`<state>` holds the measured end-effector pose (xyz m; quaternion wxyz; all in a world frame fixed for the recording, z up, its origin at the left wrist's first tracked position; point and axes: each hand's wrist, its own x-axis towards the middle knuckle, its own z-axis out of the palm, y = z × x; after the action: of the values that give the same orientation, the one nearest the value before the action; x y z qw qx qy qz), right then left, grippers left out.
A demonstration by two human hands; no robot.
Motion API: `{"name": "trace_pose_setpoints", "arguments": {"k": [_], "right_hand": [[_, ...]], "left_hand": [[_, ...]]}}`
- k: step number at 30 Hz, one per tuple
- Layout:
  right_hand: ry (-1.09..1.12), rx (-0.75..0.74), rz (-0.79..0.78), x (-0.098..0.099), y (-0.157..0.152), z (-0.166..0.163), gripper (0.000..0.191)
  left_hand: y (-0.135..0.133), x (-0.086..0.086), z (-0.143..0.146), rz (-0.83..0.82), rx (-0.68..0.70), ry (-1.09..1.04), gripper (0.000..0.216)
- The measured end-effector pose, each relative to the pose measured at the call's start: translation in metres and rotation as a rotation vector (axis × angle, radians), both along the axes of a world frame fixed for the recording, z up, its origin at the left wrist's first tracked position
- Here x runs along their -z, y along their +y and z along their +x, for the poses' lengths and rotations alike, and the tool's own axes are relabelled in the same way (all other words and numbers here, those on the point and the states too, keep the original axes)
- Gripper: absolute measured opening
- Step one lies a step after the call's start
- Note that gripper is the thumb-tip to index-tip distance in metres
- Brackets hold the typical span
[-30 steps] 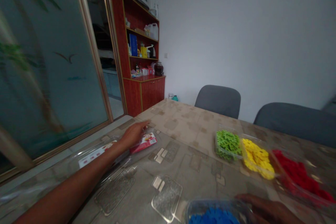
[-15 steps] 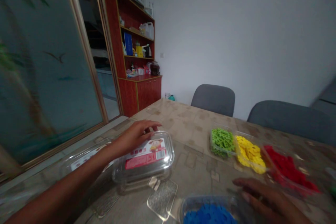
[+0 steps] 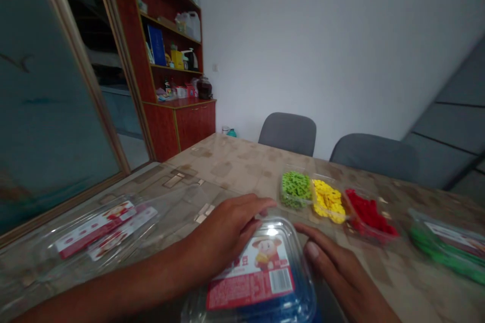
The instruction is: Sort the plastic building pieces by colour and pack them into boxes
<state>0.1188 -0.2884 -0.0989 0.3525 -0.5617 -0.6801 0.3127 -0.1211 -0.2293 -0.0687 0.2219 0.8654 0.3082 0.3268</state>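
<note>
A clear plastic lid with a red and white label lies over a clear container of blue pieces close in front of me. My left hand holds the lid from its left and far edge, palm down, fingers bent over the rim. Against the right side of the same container is my right hand, its thumb and forefinger at the far right corner. The undersides of both hands are hidden. Whether the lid is pressed fully down I cannot tell.
Beyond stand open containers of light green pieces, yellow pieces and red pieces. A lidded container of green pieces is at the right. Clear labelled lids lie at the left. Grey chairs line the far table edge.
My left hand has brought the lid rightward over the blue pieces. My right hand has moved left to the container's side. The view has turned right.
</note>
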Motion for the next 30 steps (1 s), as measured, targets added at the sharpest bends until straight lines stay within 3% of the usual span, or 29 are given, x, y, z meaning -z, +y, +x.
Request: {"name": "trace_pose_setpoints", "arguments": {"k": [9, 16, 22, 30], "right_hand": [[0.219, -0.101, -0.125, -0.003, 0.001, -0.004, 0.052], [0.074, -0.066, -0.093, -0.001, 0.010, 0.013, 0.047], [-0.107, -0.050, -0.101, 0.017, 0.012, 0.024, 0.046], [-0.182, 0.007, -0.104, 0.049, 0.007, 0.029, 0.050]], "left_hand": [[-0.006, 0.010, 0.023, -0.060, 0.032, 0.016, 0.037], [-0.011, 0.017, 0.000, -0.137, -0.077, 0.180, 0.041], [-0.020, 0.042, -0.023, -0.250, -0.180, 0.261, 0.031], [-0.029, 0.056, -0.015, -0.373, -0.133, 0.212, 0.022]]}}
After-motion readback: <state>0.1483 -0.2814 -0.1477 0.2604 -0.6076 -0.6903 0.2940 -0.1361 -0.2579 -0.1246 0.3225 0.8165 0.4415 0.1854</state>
